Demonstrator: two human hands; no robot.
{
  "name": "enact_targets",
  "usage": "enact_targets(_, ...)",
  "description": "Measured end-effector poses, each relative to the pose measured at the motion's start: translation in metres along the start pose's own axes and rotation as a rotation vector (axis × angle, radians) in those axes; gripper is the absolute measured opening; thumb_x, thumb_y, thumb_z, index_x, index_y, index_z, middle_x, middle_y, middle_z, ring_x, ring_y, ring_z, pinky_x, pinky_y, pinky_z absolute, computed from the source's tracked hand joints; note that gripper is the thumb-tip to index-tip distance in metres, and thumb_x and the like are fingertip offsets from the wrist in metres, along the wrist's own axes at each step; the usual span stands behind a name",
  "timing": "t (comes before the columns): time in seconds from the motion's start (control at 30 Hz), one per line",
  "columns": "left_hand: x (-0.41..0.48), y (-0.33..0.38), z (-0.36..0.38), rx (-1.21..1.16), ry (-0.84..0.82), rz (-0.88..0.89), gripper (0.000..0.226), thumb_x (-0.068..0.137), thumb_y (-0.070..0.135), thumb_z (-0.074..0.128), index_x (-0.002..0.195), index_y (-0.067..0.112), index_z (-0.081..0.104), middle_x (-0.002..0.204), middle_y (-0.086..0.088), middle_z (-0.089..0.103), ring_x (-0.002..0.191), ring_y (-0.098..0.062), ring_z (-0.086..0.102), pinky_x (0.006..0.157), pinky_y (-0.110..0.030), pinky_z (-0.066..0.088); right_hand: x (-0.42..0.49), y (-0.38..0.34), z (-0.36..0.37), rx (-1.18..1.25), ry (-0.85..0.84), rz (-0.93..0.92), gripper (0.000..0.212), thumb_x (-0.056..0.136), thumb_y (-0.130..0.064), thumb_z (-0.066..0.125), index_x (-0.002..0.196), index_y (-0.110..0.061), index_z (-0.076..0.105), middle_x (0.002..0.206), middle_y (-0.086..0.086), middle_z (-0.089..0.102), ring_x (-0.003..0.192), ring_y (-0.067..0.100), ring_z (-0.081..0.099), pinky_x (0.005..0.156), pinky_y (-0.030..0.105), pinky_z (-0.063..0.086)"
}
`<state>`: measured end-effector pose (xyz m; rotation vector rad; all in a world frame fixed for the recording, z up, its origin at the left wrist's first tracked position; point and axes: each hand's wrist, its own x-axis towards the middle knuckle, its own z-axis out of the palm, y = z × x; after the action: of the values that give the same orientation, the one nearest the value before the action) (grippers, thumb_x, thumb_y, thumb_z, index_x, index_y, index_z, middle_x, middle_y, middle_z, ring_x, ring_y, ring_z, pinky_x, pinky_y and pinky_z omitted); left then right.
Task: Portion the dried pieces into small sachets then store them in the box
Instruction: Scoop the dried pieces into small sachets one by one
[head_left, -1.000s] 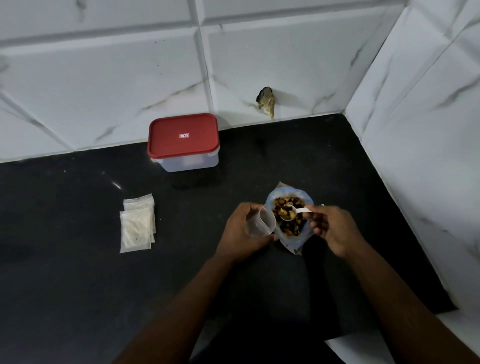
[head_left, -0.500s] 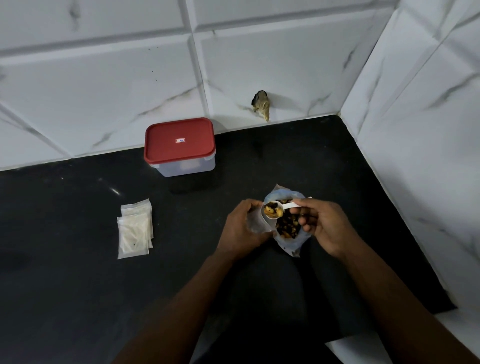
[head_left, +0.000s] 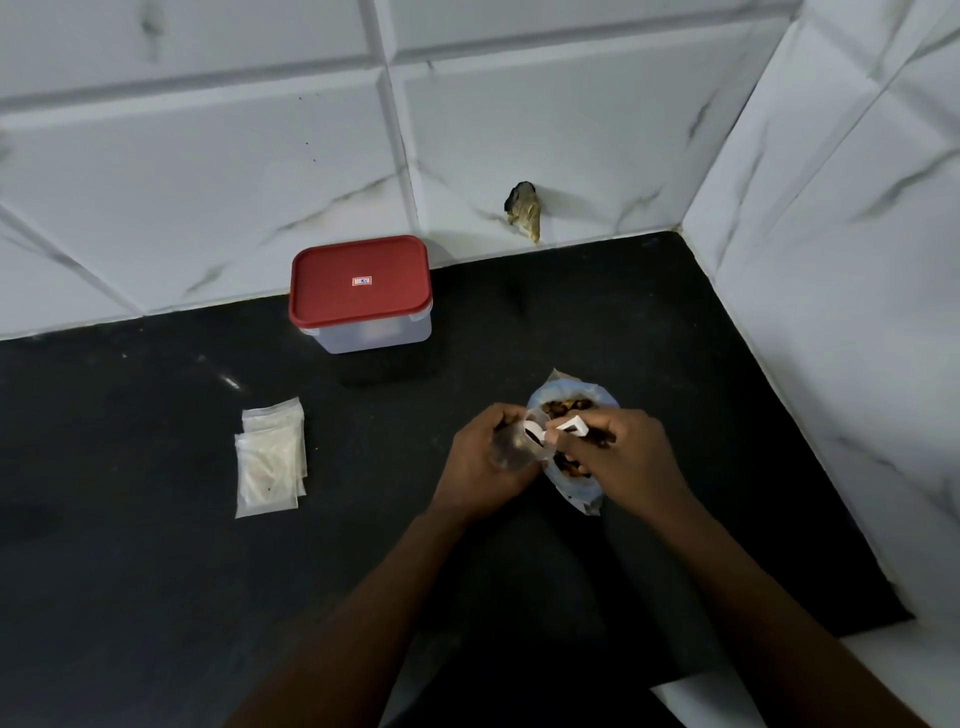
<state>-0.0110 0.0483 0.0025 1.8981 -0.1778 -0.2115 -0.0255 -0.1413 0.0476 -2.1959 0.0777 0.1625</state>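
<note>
My left hand (head_left: 480, 462) grips a small clear sachet (head_left: 519, 449) with its mouth held open toward the right. My right hand (head_left: 626, 457) holds a white plastic spoon (head_left: 553, 430) tipped into the sachet's mouth. Just behind and under both hands lies an open bag of brown dried pieces (head_left: 571, 410) on the black counter (head_left: 156, 571). A stack of empty clear sachets (head_left: 270, 462) lies to the left. The storage box (head_left: 363, 301), clear with a red lid shut on it, stands at the back against the wall.
White marble-look tiles form the back wall and the right wall (head_left: 857, 312), meeting in a corner. A dark, ragged hole (head_left: 523, 208) shows in the back wall near the counter. A white ledge (head_left: 727, 696) borders the counter at the lower right.
The spoon lifted a load of pieces out of the bag, moved left and is now tipped into the sachet in my left hand. The view shifted slightly.
</note>
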Motion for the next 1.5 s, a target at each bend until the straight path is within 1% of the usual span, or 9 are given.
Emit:
enact_targets(0.2,-0.002,-0.002,0.000,-0.050,0.052,0.067,0.037,0.078,0.011,0.087,0.110,0.021,0.070,0.110,0.009,0.072,0.108,-0.009,0.069,0.088,-0.018,0.052,-0.010,0.008,0.001,-0.096,-0.023,-0.347,0.018,0.088,-0.023,0.077,0.106,-0.017,0.079,0.103,-0.008,0.076,0.097,-0.003,0.068,0.088,0.018,0.053)
enact_targets(0.4,-0.002,-0.012,0.001,-0.030,0.036,0.008,0.040,0.080,0.008,0.083,0.114,0.019,0.067,0.111,0.007,0.071,0.106,-0.006,0.068,0.088,-0.018,0.054,-0.020,0.011,-0.003,-0.130,0.061,-0.423,0.025,0.090,-0.042,0.063,0.106,-0.028,0.076,0.104,-0.022,0.068,0.102,-0.011,0.060,0.089,0.009,0.045)
enact_targets(0.47,-0.002,-0.012,0.001,-0.044,0.014,-0.020,0.039,0.081,0.008,0.083,0.114,0.021,0.067,0.111,0.008,0.070,0.105,-0.005,0.068,0.087,-0.017,0.054,-0.023,0.011,0.000,0.007,0.107,-0.299,0.020,0.089,-0.037,0.069,0.105,-0.027,0.076,0.102,-0.021,0.071,0.099,-0.009,0.065,0.086,0.012,0.050)
enact_targets(0.6,-0.002,-0.011,-0.001,-0.052,-0.006,-0.053,0.042,0.081,0.006,0.081,0.118,0.021,0.066,0.114,0.010,0.069,0.107,-0.001,0.066,0.089,-0.014,0.053,-0.017,0.008,-0.004,0.576,0.139,0.244,0.013,0.088,-0.022,0.073,0.100,-0.018,0.076,0.095,0.000,0.077,0.090,0.014,0.072,0.080,0.032,0.057)
enact_targets(0.73,-0.004,-0.013,-0.001,-0.007,0.003,-0.042,0.043,0.079,0.007,0.083,0.115,0.025,0.066,0.113,0.012,0.068,0.108,0.002,0.064,0.090,-0.012,0.051,-0.008,0.015,-0.010,0.794,0.202,0.425,0.012,0.091,-0.021,0.070,0.100,-0.016,0.075,0.091,0.004,0.077,0.084,0.018,0.068,0.076,0.035,0.056)
enact_targets(0.83,-0.006,-0.019,0.001,0.024,0.017,-0.041,0.046,0.077,0.010,0.084,0.114,0.028,0.064,0.113,0.012,0.066,0.108,-0.002,0.065,0.091,-0.020,0.055,-0.002,0.029,-0.017,0.466,0.326,0.305,0.008,0.093,-0.023,0.070,0.098,-0.021,0.076,0.088,-0.001,0.076,0.084,0.013,0.071,0.076,0.033,0.058)
enact_targets(0.97,-0.009,-0.023,0.001,0.037,0.010,-0.052,0.047,0.076,0.010,0.084,0.115,0.028,0.064,0.114,0.012,0.066,0.108,-0.002,0.065,0.091,-0.020,0.055,0.007,0.037,-0.021,0.046,0.262,0.028,0.007,0.091,-0.020,0.074,0.098,-0.021,0.074,0.087,-0.011,0.072,0.082,-0.005,0.068,0.070,0.013,0.054)
enact_targets(1.1,-0.009,-0.024,0.000,0.029,-0.011,-0.063,0.049,0.077,0.009,0.084,0.117,0.028,0.063,0.116,0.012,0.065,0.110,0.000,0.063,0.091,-0.015,0.053,0.015,0.042,-0.012,-0.182,0.225,-0.151,0.015,0.091,-0.019,0.074,0.104,-0.012,0.073,0.096,-0.002,0.072,0.091,0.006,0.068,0.083,0.027,0.055)
enact_targets(1.5,-0.006,-0.028,0.001,0.041,-0.109,-0.167,0.049,0.080,0.013,0.084,0.118,0.034,0.060,0.115,0.015,0.066,0.108,0.009,0.061,0.084,-0.009,0.051,0.018,0.045,-0.008,-0.264,0.206,-0.124,0.016,0.092,-0.021,0.072,0.105,-0.013,0.073,0.097,-0.001,0.073,0.089,0.008,0.068,0.081,0.031,0.059)
